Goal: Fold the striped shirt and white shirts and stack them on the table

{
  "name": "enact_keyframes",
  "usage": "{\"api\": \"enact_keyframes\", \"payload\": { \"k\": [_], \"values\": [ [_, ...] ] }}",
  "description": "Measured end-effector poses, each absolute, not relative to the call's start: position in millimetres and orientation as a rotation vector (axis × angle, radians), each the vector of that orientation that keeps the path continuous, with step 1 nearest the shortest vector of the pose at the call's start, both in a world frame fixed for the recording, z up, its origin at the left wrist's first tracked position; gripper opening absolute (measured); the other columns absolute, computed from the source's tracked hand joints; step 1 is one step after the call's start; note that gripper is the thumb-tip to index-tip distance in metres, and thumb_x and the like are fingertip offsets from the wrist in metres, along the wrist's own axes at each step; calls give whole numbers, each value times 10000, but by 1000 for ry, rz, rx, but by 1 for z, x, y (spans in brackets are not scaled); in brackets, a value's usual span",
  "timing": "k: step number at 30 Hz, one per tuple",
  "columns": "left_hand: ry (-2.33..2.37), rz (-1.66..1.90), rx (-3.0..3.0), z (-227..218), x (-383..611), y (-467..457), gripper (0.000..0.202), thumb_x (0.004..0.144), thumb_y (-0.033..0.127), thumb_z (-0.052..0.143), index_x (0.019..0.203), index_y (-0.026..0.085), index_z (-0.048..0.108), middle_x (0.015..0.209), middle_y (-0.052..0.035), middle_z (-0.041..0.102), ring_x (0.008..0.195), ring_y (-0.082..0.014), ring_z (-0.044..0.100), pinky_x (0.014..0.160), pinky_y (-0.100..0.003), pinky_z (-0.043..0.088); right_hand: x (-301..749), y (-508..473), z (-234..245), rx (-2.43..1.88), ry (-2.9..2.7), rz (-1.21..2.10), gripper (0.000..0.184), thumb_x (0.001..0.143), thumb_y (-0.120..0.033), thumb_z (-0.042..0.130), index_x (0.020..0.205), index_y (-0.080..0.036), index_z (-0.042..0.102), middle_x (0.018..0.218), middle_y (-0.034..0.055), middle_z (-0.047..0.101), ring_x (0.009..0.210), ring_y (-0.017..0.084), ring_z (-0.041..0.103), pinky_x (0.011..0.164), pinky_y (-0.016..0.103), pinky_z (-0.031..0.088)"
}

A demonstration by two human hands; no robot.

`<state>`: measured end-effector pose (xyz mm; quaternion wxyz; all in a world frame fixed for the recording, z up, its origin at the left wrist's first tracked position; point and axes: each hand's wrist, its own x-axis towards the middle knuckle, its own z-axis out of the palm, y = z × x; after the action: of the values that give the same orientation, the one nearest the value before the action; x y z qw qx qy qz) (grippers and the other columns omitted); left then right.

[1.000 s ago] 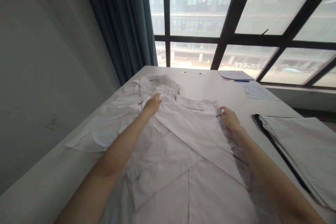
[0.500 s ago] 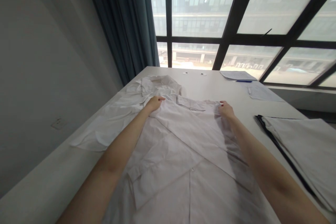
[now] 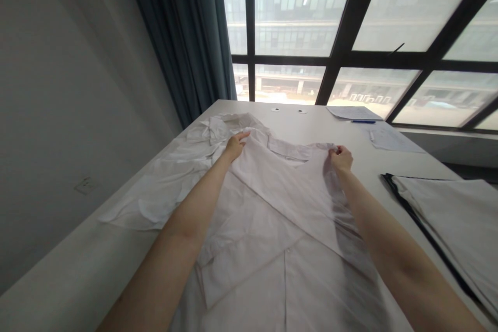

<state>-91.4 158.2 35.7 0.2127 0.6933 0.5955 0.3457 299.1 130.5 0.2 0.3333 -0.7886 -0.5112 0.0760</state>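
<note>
A white shirt [image 3: 268, 218] lies spread on the white table, its collar end away from me and its sleeves crossed over the body. With closed fingers my left hand [image 3: 235, 147] grips the cloth at the left shoulder. At the right shoulder, my right hand [image 3: 341, 158] pinches the fabric, which is lifted slightly there. The collar [image 3: 288, 149] lies between the two hands. Beyond and left of my left arm is another crumpled white garment [image 3: 171, 171], touching the shirt.
Folded white cloth [image 3: 447, 212] with a black layer beneath sits at the right. Paper sheets [image 3: 354, 112] and a blue pen [image 3: 363, 122] lie at the far right of the table [image 3: 272, 124]. A wall and a dark blue curtain [image 3: 190, 36] border the left; windows stand behind.
Both hands have shifted slightly to the right with the shirt's shoulders. The cloth near the collar is raised and pulled straighter.
</note>
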Motion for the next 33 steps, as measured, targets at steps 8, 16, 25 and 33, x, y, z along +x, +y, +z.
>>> {"api": "enact_keyframes", "payload": {
  "k": [8,16,25,33],
  "values": [
    [1811,840,1893,21,-87,164,583,779,49,518,1346,183,531,1438,-132,496,1313,-255,492,1110,-378,343,279,118,2,-1983,-1574,18,459,820,-168,492,1274,-134,546,1303,210,534,1186,341,484,960,495,395],
    [1811,792,1869,28,-109,131,510,876,263,528,1368,141,476,1179,-150,681,1108,-261,635,976,-373,448,227,81,3,-1678,-2071,123,344,861,-171,498,1183,-185,620,1274,145,589,1209,304,506,1003,483,398],
    [1492,847,2008,35,-141,59,489,787,319,597,1255,177,628,1246,-81,658,1147,-229,609,993,-320,452,189,-42,18,-1157,-2516,397,352,933,-300,505,1273,-225,557,1334,119,569,1246,255,506,1027,440,419],
    [1622,832,2318,28,-141,52,486,766,159,577,1245,206,645,1194,-63,679,1094,-232,614,988,-355,454,192,-78,5,-1211,-2476,334,388,909,-125,446,1286,-177,524,1349,133,561,1263,241,520,1053,428,441]
  ]
}}
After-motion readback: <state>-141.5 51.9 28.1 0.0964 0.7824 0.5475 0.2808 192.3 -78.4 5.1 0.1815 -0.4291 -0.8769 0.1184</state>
